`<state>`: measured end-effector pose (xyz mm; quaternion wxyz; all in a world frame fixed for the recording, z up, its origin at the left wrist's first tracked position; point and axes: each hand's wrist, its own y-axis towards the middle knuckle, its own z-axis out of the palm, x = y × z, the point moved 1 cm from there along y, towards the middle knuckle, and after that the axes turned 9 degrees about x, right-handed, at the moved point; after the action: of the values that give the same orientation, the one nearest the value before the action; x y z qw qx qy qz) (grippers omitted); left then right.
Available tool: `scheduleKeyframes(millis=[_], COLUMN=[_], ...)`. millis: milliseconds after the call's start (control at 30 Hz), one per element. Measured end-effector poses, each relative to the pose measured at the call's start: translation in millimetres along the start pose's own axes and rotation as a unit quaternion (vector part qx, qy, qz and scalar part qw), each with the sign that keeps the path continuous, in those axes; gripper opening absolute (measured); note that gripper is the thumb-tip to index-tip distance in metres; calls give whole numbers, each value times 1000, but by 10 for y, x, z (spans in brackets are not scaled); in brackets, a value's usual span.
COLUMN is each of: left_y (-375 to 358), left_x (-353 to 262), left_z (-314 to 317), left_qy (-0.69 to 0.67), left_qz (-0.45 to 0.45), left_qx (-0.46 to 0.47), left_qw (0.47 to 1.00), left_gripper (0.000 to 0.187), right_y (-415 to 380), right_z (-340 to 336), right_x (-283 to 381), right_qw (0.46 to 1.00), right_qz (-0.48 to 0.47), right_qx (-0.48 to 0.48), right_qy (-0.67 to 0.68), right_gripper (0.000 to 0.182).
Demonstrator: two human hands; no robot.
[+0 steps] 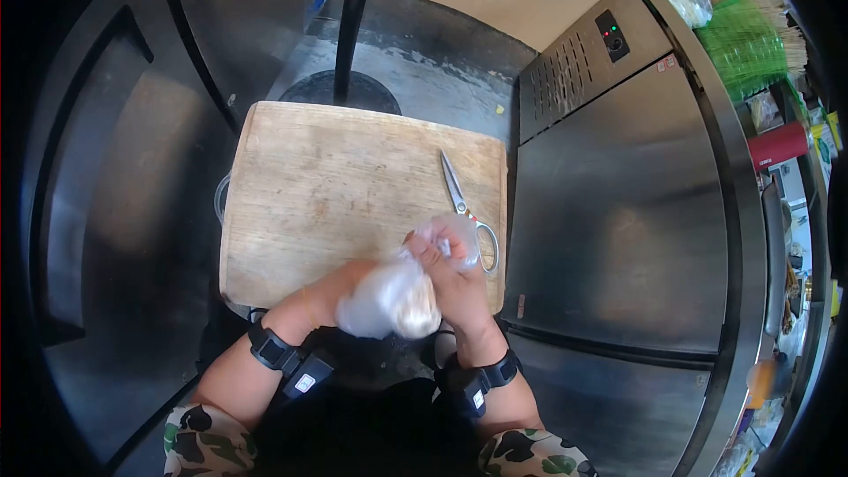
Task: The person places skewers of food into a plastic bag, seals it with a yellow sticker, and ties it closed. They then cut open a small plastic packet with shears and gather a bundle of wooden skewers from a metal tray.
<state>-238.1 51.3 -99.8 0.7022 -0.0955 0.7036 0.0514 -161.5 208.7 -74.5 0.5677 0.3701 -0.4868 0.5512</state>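
Note:
A clear plastic bag (375, 305) with something pale and rounded inside hangs between my hands, over the near edge of the wooden board (318, 177). My right hand (459, 291) is closed on the bag's gathered upper part, and loose plastic puffs out beyond its fingers. Against the bag's other side is my left hand (353, 281), closed on the plastic; it is blurred and most of its fingers are hidden behind the bag. What the bag contains cannot be made out. A pair of scissors (456, 190) lies on the board's right side, its handles close to my right hand.
A stainless steel cabinet (618, 212) with vents stands close on the right. Another dark metal cabinet (132, 168) is on the left. Behind the board, a black pole (353, 26) rises from a round base (322, 88). Green netting (738, 44) sits on top of the right cabinet.

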Motion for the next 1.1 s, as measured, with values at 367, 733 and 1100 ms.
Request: scheduleKeyframes(millis=[367, 733, 1100], left_y=[148, 123, 166], left_x=[180, 185, 249], left_z=[22, -45, -140], left_qy=[-496, -542, -467], left_qz=[3, -33, -29], left_qx=[-179, -319, -399], left_qw=[850, 776, 789], left_gripper=[26, 27, 24], right_y=[151, 119, 182], right_z=[107, 422, 242], right_x=[-330, -153, -137], right_qw=[995, 886, 895], right_qz=[2, -111, -202], right_qx=[-70, -32, 47], right_qy=[-78, -449, -394], right_gripper=[11, 11, 29])
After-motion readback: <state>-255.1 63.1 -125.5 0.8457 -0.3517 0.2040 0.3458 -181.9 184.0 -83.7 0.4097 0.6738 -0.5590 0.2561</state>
